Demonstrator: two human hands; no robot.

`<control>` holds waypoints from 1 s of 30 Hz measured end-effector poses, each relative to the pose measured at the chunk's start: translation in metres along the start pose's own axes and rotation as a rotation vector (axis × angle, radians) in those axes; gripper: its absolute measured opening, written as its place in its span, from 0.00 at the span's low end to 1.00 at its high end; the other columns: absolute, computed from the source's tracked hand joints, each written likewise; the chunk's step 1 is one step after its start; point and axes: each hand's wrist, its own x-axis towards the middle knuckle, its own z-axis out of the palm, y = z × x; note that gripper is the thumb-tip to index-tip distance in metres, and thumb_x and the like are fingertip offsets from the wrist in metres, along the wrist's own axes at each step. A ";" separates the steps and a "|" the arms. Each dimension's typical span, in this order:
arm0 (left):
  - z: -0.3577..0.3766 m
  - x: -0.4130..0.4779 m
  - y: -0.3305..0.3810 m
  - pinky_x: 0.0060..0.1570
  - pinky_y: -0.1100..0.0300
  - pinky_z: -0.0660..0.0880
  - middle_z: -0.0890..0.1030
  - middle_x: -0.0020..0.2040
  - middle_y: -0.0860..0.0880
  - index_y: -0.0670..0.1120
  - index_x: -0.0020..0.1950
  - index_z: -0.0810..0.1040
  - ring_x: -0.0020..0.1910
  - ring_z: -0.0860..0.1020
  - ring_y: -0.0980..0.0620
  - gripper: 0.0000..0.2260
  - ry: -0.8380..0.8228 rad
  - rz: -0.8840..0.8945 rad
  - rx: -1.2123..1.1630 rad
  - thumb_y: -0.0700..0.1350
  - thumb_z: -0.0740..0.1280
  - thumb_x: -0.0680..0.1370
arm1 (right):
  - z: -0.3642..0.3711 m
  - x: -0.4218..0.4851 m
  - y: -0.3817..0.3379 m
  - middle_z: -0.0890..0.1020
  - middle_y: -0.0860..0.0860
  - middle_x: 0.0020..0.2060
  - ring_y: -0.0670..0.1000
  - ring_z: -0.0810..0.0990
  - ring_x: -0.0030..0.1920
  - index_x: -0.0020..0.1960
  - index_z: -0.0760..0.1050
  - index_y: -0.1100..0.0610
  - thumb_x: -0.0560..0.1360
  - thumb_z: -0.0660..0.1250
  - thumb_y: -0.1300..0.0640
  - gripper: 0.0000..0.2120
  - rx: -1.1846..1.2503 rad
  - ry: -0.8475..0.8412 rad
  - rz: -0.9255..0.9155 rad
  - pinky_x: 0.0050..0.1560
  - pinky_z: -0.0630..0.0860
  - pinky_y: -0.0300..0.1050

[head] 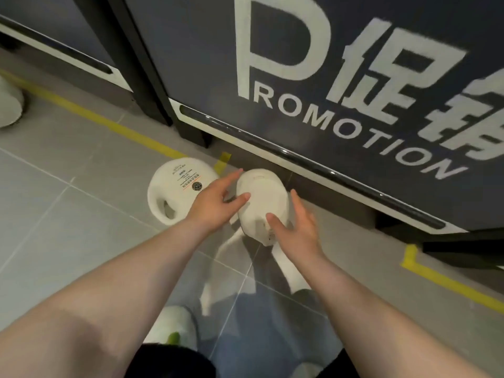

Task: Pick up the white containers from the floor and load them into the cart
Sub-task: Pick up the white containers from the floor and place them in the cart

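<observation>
A plain white container [263, 199] sits in the middle of the view, just in front of the dark display stand. My left hand [215, 204] presses its left side with the thumb on top. My right hand [298, 231] cups its right and near side, thumb on the surface. Both hands hold it between them. I cannot tell whether it rests on the floor. A second white container [174, 186], with a printed label and a moulded handle hole, lies on the tiles to the left, beside my left hand. No cart is clearly in view.
A dark display stand [341, 77] with "PROMOTION" lettering fills the back and right. Yellow tape lines [90, 113] run along the grey tile floor. Another white object [8, 105] lies at the far left edge. White bars [289, 268] and my shoe [174, 327] lie below my hands.
</observation>
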 end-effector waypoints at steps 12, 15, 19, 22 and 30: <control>0.040 0.076 -0.042 0.70 0.49 0.59 0.54 0.79 0.53 0.67 0.73 0.59 0.76 0.57 0.47 0.30 -0.193 0.150 0.097 0.61 0.67 0.75 | 0.056 0.039 0.040 0.61 0.45 0.72 0.50 0.64 0.69 0.75 0.45 0.38 0.73 0.67 0.41 0.39 0.221 0.060 -0.028 0.63 0.71 0.48; 0.045 0.072 -0.043 0.68 0.51 0.62 0.57 0.78 0.52 0.64 0.72 0.64 0.74 0.61 0.48 0.29 -0.178 0.159 0.005 0.58 0.70 0.74 | 0.059 0.040 0.041 0.62 0.47 0.72 0.50 0.66 0.68 0.75 0.46 0.39 0.73 0.68 0.45 0.40 0.233 0.096 -0.027 0.62 0.71 0.47; 0.040 0.058 -0.042 0.69 0.48 0.68 0.65 0.74 0.51 0.62 0.69 0.69 0.70 0.67 0.49 0.33 -0.169 0.148 -0.061 0.66 0.70 0.65 | 0.049 0.034 0.033 0.68 0.48 0.69 0.52 0.70 0.66 0.75 0.51 0.42 0.73 0.69 0.49 0.37 0.206 0.072 -0.008 0.61 0.73 0.47; 0.028 0.038 -0.024 0.68 0.49 0.69 0.68 0.72 0.52 0.61 0.69 0.70 0.68 0.70 0.51 0.34 -0.159 0.121 -0.076 0.67 0.68 0.64 | 0.029 0.018 0.017 0.69 0.47 0.69 0.51 0.69 0.66 0.75 0.54 0.43 0.73 0.70 0.52 0.36 0.161 0.047 -0.030 0.61 0.71 0.46; -0.040 -0.063 0.099 0.68 0.53 0.69 0.70 0.71 0.57 0.65 0.66 0.71 0.66 0.69 0.59 0.31 -0.089 0.092 -0.138 0.66 0.69 0.63 | -0.079 -0.095 -0.071 0.68 0.40 0.69 0.45 0.68 0.67 0.73 0.57 0.37 0.71 0.72 0.52 0.37 0.280 -0.012 0.032 0.65 0.67 0.41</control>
